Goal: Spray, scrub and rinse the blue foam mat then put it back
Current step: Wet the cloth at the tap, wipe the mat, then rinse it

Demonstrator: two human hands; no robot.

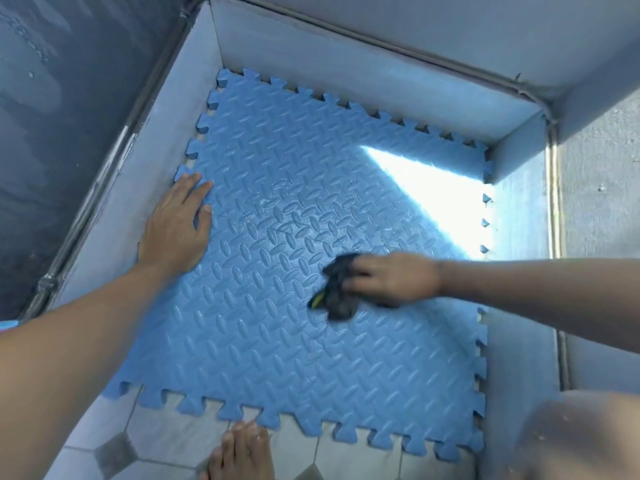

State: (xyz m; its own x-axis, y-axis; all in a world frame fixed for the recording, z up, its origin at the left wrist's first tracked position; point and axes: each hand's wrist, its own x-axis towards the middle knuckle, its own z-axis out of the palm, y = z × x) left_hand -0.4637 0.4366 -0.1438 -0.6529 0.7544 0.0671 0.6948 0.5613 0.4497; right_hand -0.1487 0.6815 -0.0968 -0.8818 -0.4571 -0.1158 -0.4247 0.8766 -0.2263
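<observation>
The fingers (362, 271) of the right hand (391, 278) curl round a dark cloth (337, 294), pressing it on the blue foam mat (270, 341). The left hand (175, 226) lies flat, fingers straight, on the mat's left edge. The mat lies on the tiled floor (166, 427)

Left hand (175, 226) on mat (277, 341) at left, cloth (337, 289) right of centre.

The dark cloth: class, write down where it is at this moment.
In the head view, the dark cloth sits right of centre on the blue foam mat, held by the right hand, apart from the left hand at the mat's left edge.
</observation>
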